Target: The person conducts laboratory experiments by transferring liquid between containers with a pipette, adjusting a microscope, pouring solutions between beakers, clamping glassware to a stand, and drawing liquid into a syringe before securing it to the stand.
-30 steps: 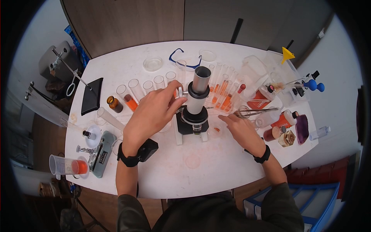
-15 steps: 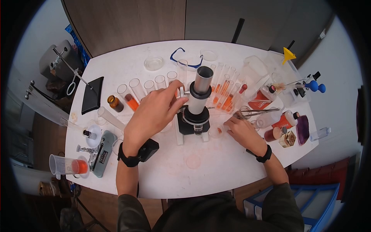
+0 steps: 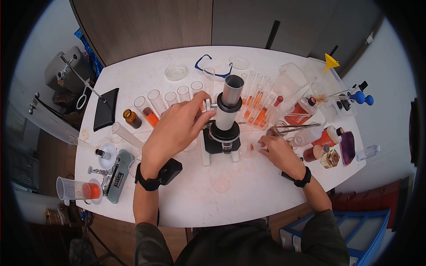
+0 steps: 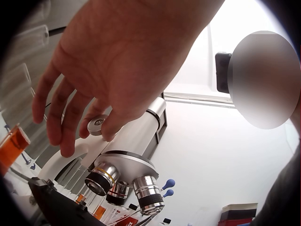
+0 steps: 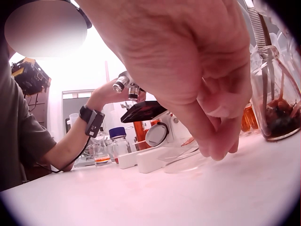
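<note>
In the head view my left hand pinches the focus knob on the left side of a microscope. The left wrist view shows the thumb and a finger at that knob, above the objective lenses. Right of the microscope base, a shallow clear petri dish holds small orange pieces. At the dish's right edge is my right hand, fingers bent and fingertips pinching the rim. In the right wrist view the dish lies low by these fingertips, which partly hide it.
Tweezers lie across a glass jar behind my right hand. A rack of test tubes with orange liquid stands behind the microscope. Bottles crowd the right side. A balance scale and a brown bottle stand left.
My right hand has moved slightly towards me, its fingers going from stretched out above the dish to bent at the dish's right edge. The left hand has stayed on the knob.
</note>
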{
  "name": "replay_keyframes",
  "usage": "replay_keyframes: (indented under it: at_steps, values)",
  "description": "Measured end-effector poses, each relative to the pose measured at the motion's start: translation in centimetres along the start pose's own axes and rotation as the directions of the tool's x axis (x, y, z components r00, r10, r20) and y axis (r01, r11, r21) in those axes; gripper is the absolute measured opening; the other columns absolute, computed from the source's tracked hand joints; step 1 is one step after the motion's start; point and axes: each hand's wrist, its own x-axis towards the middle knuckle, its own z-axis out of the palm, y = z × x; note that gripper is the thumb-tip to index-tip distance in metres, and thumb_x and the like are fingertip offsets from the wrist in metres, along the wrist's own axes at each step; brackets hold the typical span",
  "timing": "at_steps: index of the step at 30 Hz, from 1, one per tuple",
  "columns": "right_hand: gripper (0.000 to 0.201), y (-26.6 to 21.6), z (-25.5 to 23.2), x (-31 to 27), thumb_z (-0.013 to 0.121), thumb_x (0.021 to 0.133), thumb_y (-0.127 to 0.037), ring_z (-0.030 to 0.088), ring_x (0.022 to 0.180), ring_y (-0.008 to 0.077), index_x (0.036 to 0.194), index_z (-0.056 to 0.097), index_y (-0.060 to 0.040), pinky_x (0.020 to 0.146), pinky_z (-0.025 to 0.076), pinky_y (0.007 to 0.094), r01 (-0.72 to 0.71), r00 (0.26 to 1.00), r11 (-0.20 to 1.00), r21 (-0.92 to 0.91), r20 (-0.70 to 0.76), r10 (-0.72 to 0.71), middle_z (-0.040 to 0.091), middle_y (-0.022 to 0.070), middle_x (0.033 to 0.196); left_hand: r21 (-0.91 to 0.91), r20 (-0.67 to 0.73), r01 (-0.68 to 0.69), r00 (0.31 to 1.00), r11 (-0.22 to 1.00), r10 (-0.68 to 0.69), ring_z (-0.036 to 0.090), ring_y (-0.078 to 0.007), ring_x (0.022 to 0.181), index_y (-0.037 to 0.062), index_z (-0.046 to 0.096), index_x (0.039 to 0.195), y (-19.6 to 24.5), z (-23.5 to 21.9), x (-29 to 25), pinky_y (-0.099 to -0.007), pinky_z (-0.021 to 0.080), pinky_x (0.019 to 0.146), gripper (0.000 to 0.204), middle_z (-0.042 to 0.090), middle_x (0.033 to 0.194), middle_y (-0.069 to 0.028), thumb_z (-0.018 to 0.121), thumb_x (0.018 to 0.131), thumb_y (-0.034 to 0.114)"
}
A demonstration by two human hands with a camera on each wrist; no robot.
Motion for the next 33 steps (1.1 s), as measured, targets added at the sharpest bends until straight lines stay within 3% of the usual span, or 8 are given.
replay_keyframes:
  at_steps: [5, 13, 32, 33]
  values:
    - [0.021, -0.5, -0.2, 0.2, 0.072, 0.083, 0.001, 0.069, 0.082, 0.0408, 0.102, 0.064, 0.0083, 0.071, 0.054, 0.0440, -0.052, 0.998, 0.996, 0.076, 0.047, 0.049, 0.069, 0.0235, 0.085, -0.015, 0.008, 0.008, 1.000, 1.000, -0.008, 0.065, -0.0303, 0.072, 0.0032, 0.055, 0.128, 0.1, -0.1, 0.0, -0.0406, 0.048, 0.071, 0.033, 0.066, 0.078, -0.0165, 0.058, 0.103, 0.025]
    - [0.021, -0.2, 0.1, 0.5, 0.075, 0.083, 0.001, 0.070, 0.076, 0.0322, 0.101, 0.066, 0.0076, 0.065, 0.053, 0.0395, -0.083, 0.996, 0.989, 0.124, 0.043, 0.078, 0.071, 0.0178, 0.083, 0.001, -0.003, 0.007, 1.000, 1.000, -0.007, 0.064, -0.0313, 0.071, 0.0026, 0.055, 0.126, 0.2, -0.1, -0.1, -0.0410, 0.048, 0.071, 0.034, 0.066, 0.077, -0.0176, 0.058, 0.104, 0.027]
    - [0.023, -0.9, -0.4, 0.4, 0.075, 0.081, 0.002, 0.070, 0.073, 0.0313, 0.101, 0.066, 0.0082, 0.065, 0.054, 0.0383, -0.139, 0.989, 0.982, 0.125, 0.062, 0.132, 0.071, 0.0172, 0.082, -0.002, 0.000, -0.004, 1.000, 1.000, 0.004, 0.065, -0.0323, 0.074, 0.0018, 0.054, 0.125, 0.0, -0.1, -0.1, -0.0415, 0.048, 0.071, 0.033, 0.066, 0.079, -0.0180, 0.059, 0.103, 0.026]
    - [0.022, -1.2, -0.9, 0.4, 0.075, 0.081, 0.002, 0.070, 0.077, 0.0341, 0.101, 0.066, 0.0087, 0.068, 0.054, 0.0396, -0.151, 0.988, 0.981, 0.125, 0.055, 0.145, 0.070, 0.0189, 0.083, -0.004, -0.004, -0.010, 1.000, 1.000, 0.010, 0.065, -0.0325, 0.074, 0.0018, 0.054, 0.125, -0.1, -0.1, 0.0, -0.0417, 0.048, 0.071, 0.033, 0.066, 0.079, -0.0180, 0.059, 0.103, 0.026]
